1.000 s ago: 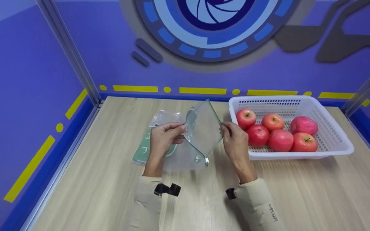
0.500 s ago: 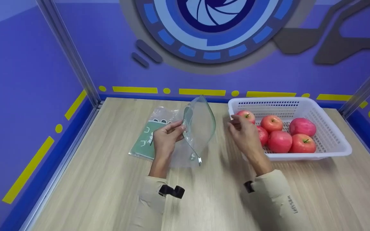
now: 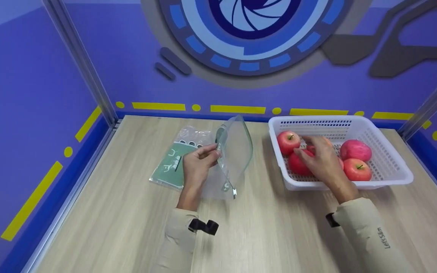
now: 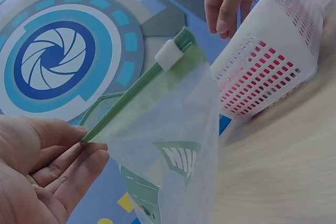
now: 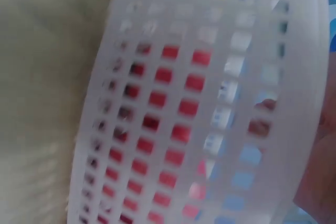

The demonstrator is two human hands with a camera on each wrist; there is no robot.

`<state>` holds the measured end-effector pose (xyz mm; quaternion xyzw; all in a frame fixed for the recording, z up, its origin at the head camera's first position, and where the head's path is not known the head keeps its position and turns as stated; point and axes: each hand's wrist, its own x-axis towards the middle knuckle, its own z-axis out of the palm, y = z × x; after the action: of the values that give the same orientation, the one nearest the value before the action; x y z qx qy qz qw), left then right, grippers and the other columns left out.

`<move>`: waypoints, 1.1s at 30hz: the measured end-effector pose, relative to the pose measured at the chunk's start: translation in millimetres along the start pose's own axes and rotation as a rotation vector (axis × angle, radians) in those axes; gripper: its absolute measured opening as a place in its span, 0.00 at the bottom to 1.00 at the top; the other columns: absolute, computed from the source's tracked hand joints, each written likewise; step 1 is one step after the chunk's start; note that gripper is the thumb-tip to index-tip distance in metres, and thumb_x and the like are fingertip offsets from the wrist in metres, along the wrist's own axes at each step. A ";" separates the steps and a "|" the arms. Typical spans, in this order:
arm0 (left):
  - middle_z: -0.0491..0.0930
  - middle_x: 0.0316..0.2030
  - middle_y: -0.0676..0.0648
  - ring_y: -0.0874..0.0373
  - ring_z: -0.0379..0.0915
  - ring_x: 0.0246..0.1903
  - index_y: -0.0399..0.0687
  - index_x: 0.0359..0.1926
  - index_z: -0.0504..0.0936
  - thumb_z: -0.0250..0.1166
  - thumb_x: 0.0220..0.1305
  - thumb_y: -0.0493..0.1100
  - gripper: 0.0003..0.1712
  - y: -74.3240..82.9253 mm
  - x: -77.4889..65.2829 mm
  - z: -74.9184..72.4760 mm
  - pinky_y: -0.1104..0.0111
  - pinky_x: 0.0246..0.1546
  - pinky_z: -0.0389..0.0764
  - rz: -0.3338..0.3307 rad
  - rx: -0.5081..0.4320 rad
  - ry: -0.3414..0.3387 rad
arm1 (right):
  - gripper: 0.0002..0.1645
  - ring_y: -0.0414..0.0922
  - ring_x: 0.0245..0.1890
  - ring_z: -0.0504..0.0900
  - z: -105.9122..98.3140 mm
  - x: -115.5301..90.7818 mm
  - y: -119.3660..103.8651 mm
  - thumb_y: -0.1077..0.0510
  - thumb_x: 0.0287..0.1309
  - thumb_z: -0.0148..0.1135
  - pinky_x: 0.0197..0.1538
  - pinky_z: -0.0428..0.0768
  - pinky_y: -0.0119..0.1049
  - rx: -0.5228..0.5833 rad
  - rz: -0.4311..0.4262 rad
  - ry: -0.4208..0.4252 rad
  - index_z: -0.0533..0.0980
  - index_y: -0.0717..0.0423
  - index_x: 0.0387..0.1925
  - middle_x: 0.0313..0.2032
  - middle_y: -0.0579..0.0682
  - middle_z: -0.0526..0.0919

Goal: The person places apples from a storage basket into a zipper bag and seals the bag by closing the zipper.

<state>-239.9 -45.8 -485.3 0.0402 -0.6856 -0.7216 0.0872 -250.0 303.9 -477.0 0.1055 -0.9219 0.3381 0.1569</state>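
Observation:
My left hand (image 3: 197, 167) pinches the rim of a clear zip bag (image 3: 239, 148) between thumb and fingers. The bag's mouth gapes, and a white slider (image 4: 169, 54) sits on its green zip in the left wrist view. Over the white basket (image 3: 393, 181), my right hand (image 3: 324, 161) reaches down among the apples with its fingers loosely bent. Beside its thumb lies a red apple (image 3: 297, 163); another apple (image 3: 288, 142) is left of its fingertips. The hand partly covers further apples. In the right wrist view the basket wall (image 5: 210, 40) hides most of the hand.
A green-printed plastic packet (image 3: 165, 167) lies flat on the wooden table (image 3: 256, 235), left of the bag. At the basket's right, apples (image 3: 356, 150) remain in view. Purple-blue panels (image 3: 218, 91) enclose the back and sides.
My right hand has let go of the bag's rim and moved right, over the apples in the basket. The left hand keeps its pinch on the bag, nearly still.

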 end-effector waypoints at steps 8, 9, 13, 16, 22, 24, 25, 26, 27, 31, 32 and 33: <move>0.90 0.42 0.45 0.52 0.89 0.43 0.42 0.51 0.92 0.73 0.68 0.35 0.11 -0.8 -0.9 -0.4 0.64 0.46 0.88 0.015 0.044 -0.012 | 0.37 0.67 0.62 0.78 -2.2 -2.1 17.2 0.61 0.64 0.76 0.63 0.77 0.68 0.017 0.032 -0.056 0.71 0.65 0.70 0.62 0.67 0.76; 0.90 0.42 0.45 0.52 0.88 0.43 0.42 0.51 0.92 0.73 0.68 0.35 0.11 -0.8 -1.1 -0.3 0.64 0.46 0.88 0.016 0.043 -0.014 | 0.37 0.67 0.62 0.77 -2.5 -2.1 17.9 0.61 0.65 0.76 0.63 0.77 0.68 0.021 0.038 -0.061 0.71 0.65 0.71 0.62 0.67 0.76; 0.90 0.42 0.45 0.52 0.88 0.43 0.42 0.51 0.92 0.73 0.68 0.35 0.11 -0.7 -1.7 0.3 0.64 0.46 0.88 0.018 0.040 -0.015 | 0.39 0.67 0.64 0.76 -3.9 -3.1 18.9 0.59 0.64 0.77 0.64 0.75 0.69 0.013 0.066 -0.091 0.70 0.64 0.72 0.64 0.67 0.76; 0.90 0.42 0.45 0.52 0.88 0.43 0.42 0.51 0.91 0.73 0.68 0.35 0.12 -0.6 -1.7 0.7 0.64 0.46 0.88 0.018 0.044 -0.018 | 0.41 0.67 0.66 0.75 -4.5 -3.6 18.3 0.60 0.61 0.78 0.67 0.72 0.70 -0.013 0.076 -0.115 0.70 0.64 0.72 0.65 0.67 0.76; 0.90 0.42 0.45 0.52 0.88 0.43 0.42 0.51 0.92 0.73 0.68 0.36 0.11 -2.1 0.0 -0.6 0.64 0.47 0.88 0.019 0.045 -0.009 | 0.46 0.66 0.69 0.71 -3.9 1.1 18.1 0.58 0.60 0.80 0.70 0.67 0.70 -0.051 0.108 -0.191 0.68 0.63 0.74 0.68 0.67 0.73; 0.90 0.43 0.44 0.51 0.88 0.43 0.41 0.51 0.91 0.73 0.68 0.36 0.12 -2.5 0.4 -1.2 0.64 0.47 0.88 0.023 0.041 -0.007 | 0.46 0.66 0.68 0.71 -3.7 2.6 18.9 0.56 0.60 0.80 0.70 0.67 0.70 -0.060 0.119 -0.209 0.68 0.63 0.74 0.67 0.67 0.73; 0.90 0.43 0.44 0.51 0.88 0.43 0.42 0.51 0.92 0.73 0.68 0.36 0.11 -2.4 0.4 -1.3 0.64 0.47 0.88 0.022 0.040 -0.007 | 0.46 0.65 0.68 0.71 -3.8 3.1 19.2 0.56 0.60 0.80 0.70 0.67 0.70 -0.060 0.127 -0.216 0.68 0.63 0.74 0.67 0.67 0.73; 0.90 0.43 0.44 0.52 0.88 0.43 0.42 0.51 0.92 0.73 0.68 0.36 0.11 -2.2 0.6 -1.3 0.64 0.47 0.88 0.023 0.039 -0.008 | 0.47 0.65 0.67 0.72 -3.7 3.6 19.4 0.56 0.60 0.80 0.70 0.67 0.70 -0.062 0.134 -0.223 0.68 0.63 0.74 0.67 0.67 0.74; 0.90 0.43 0.44 0.52 0.88 0.43 0.42 0.50 0.92 0.73 0.68 0.36 0.11 -2.5 0.9 -1.3 0.64 0.47 0.88 0.023 0.040 -0.009 | 0.46 0.65 0.66 0.72 -3.6 3.7 20.0 0.56 0.60 0.80 0.70 0.68 0.70 -0.066 0.141 -0.228 0.68 0.64 0.74 0.66 0.67 0.74; 0.90 0.43 0.45 0.52 0.88 0.43 0.42 0.51 0.92 0.73 0.69 0.36 0.11 -2.3 1.2 -1.2 0.64 0.47 0.88 0.022 0.049 -0.012 | 0.47 0.65 0.63 0.74 -3.2 4.1 20.8 0.55 0.60 0.80 0.68 0.70 0.69 -0.072 0.171 -0.253 0.68 0.66 0.73 0.64 0.68 0.75; 0.90 0.43 0.45 0.52 0.88 0.43 0.42 0.51 0.92 0.72 0.69 0.36 0.11 -2.2 0.9 -1.4 0.64 0.47 0.88 0.023 0.052 -0.014 | 0.47 0.65 0.63 0.75 -3.0 4.3 20.8 0.55 0.60 0.80 0.68 0.71 0.69 -0.076 0.176 -0.260 0.68 0.67 0.73 0.64 0.69 0.75; 0.90 0.44 0.45 0.52 0.88 0.43 0.43 0.51 0.91 0.72 0.70 0.36 0.11 -2.1 0.5 -1.6 0.64 0.47 0.88 0.023 0.056 -0.015 | 0.47 0.66 0.62 0.75 -2.8 4.6 20.9 0.55 0.60 0.80 0.68 0.71 0.68 -0.081 0.180 -0.267 0.67 0.68 0.73 0.63 0.69 0.76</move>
<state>-240.3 -47.3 -487.5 0.0294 -0.7066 -0.7014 0.0889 -259.9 321.0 -485.7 0.0602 -0.9531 0.2965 0.0063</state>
